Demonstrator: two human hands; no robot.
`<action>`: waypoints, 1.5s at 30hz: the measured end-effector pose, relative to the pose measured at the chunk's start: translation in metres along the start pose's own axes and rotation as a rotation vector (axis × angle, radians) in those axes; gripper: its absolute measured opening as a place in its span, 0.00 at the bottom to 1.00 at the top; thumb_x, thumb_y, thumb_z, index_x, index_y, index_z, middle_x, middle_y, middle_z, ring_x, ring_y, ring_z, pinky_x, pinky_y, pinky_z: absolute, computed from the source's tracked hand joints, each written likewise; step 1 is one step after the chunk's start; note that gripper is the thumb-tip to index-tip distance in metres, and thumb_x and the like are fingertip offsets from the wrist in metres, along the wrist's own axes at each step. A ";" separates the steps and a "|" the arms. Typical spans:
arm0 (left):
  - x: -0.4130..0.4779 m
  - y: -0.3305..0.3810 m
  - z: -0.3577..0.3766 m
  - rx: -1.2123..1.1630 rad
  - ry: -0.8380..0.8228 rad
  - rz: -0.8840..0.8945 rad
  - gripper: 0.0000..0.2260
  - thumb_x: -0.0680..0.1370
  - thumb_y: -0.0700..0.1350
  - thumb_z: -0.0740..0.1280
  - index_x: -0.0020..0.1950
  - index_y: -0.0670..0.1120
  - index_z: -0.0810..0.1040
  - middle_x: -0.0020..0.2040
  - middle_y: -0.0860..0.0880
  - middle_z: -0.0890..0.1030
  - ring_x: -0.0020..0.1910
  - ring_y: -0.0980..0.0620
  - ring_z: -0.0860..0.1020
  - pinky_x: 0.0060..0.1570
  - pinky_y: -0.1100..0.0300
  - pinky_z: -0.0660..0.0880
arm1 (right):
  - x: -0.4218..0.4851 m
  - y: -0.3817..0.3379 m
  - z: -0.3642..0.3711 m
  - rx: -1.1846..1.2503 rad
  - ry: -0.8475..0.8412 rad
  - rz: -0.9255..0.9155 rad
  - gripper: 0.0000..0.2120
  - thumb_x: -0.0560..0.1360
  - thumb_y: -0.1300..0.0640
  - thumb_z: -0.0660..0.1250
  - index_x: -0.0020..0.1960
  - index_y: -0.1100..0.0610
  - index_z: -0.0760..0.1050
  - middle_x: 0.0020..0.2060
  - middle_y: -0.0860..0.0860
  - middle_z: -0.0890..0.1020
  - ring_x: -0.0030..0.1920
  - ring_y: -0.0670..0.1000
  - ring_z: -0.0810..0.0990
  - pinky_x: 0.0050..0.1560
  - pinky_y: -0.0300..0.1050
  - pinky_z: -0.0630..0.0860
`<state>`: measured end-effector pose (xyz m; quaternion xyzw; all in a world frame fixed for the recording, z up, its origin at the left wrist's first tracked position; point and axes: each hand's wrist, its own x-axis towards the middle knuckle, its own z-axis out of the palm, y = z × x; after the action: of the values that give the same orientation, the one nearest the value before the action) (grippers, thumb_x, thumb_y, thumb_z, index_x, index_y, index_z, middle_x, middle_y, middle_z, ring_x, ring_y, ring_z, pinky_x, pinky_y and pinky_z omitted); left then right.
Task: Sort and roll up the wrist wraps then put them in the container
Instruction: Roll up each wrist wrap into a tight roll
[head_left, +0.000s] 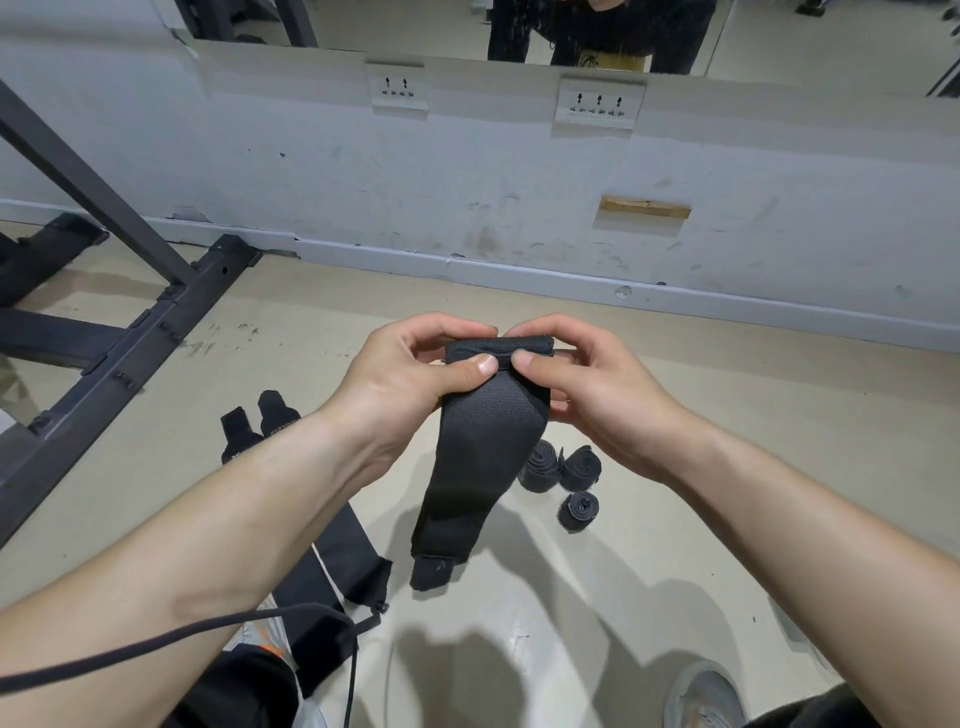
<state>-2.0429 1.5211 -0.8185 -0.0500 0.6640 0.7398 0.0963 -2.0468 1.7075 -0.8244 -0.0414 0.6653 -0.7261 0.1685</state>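
A black wrist wrap (480, 447) hangs in the air above the floor, its top end folded over into the start of a roll. My left hand (410, 379) and my right hand (587, 384) both pinch that folded top edge, thumbs side by side. The wrap's free tail dangles down to a tab end near the floor. Three rolled-up black wraps (563, 470) lie on the floor below my right hand. Two flat, unrolled wraps (260, 423) lie left of my left forearm. Another flat black strap (348, 566) lies under my left arm. No container is visible.
A black metal rack frame (124, 332) stands on the floor at the left. A scuffed grey wall (467, 171) with two socket plates and a mirror above runs across the back. A black cord (208, 631) crosses the lower left. My shoe (704, 696) shows at the bottom right.
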 end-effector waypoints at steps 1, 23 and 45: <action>0.000 0.001 0.000 -0.032 -0.004 -0.010 0.10 0.74 0.31 0.73 0.51 0.43 0.85 0.47 0.42 0.86 0.45 0.48 0.84 0.47 0.60 0.81 | 0.000 0.000 0.001 0.018 0.004 -0.005 0.05 0.80 0.60 0.69 0.55 0.56 0.80 0.43 0.55 0.84 0.45 0.54 0.83 0.49 0.50 0.79; -0.003 -0.004 0.002 0.079 -0.126 -0.019 0.14 0.82 0.47 0.66 0.62 0.39 0.81 0.56 0.39 0.85 0.52 0.47 0.85 0.50 0.58 0.81 | 0.002 -0.001 -0.004 0.233 0.013 -0.015 0.11 0.77 0.73 0.67 0.50 0.59 0.80 0.42 0.58 0.85 0.41 0.55 0.83 0.49 0.48 0.80; -0.001 -0.006 -0.001 0.102 -0.015 0.045 0.12 0.77 0.32 0.72 0.55 0.45 0.82 0.50 0.42 0.86 0.46 0.47 0.84 0.51 0.54 0.82 | 0.004 0.006 -0.001 0.034 0.052 -0.023 0.06 0.83 0.59 0.64 0.53 0.58 0.79 0.44 0.53 0.83 0.44 0.52 0.82 0.49 0.48 0.79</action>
<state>-2.0412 1.5207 -0.8244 -0.0243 0.7010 0.7075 0.0870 -2.0501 1.7069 -0.8308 -0.0276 0.6565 -0.7400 0.1435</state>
